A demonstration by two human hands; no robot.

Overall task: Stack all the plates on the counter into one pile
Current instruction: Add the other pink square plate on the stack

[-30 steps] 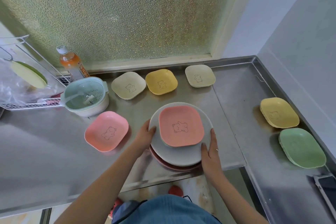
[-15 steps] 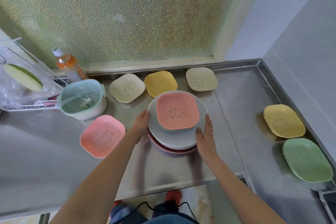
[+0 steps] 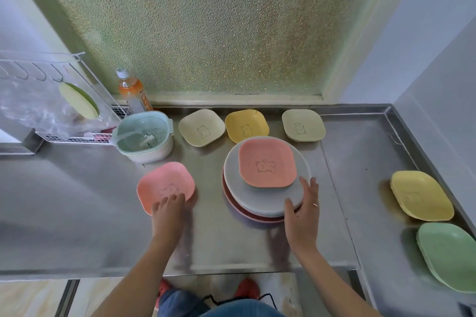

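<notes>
Left hand: leaving pile, settling on pink plate left of pile, grasp unclear; right hand: staying flat against pile, steadying it

Left hand leaves the grey round plate pile, now touching near rim of loose pink square plastic plate.

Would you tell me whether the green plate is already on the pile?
No, the green plate lies on the counter at the far right, apart from the pile.
</notes>
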